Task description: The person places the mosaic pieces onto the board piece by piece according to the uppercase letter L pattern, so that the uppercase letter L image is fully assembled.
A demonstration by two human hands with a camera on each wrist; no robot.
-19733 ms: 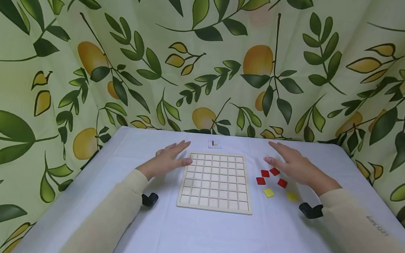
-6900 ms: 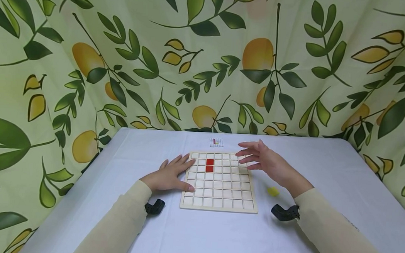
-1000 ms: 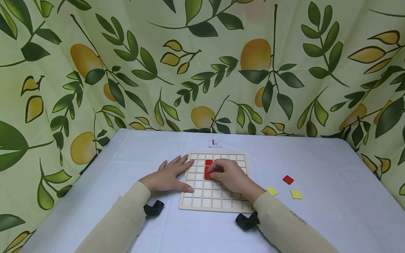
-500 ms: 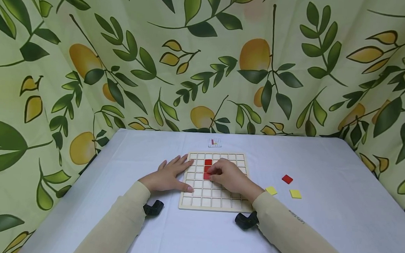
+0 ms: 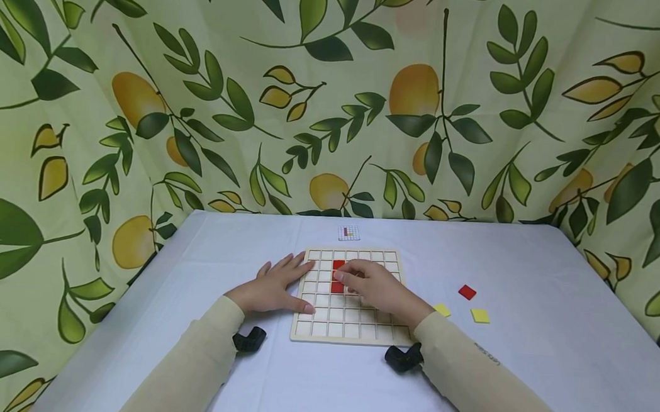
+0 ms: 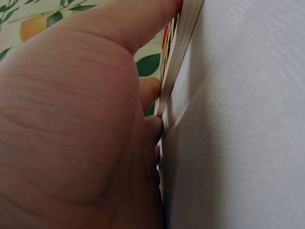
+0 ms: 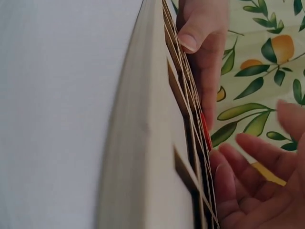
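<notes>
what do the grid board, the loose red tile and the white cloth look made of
Grid board: probably wood, matte; pale tan, fine lines along its edge.
Loose red tile: perhaps painted wood or plastic; evenly coloured, finish too small to tell.
White cloth: woven fabric, matte; weave shows in the left wrist view.

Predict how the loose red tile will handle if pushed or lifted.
The loose red tile looks thin, so probably light, awkward to pinch. Its straight edges suggest stiffness. Lying flat on the cloth, it should slide, not roll.

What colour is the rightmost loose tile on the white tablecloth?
Yellow; the rightmost tile shows best in the head view.
</notes>
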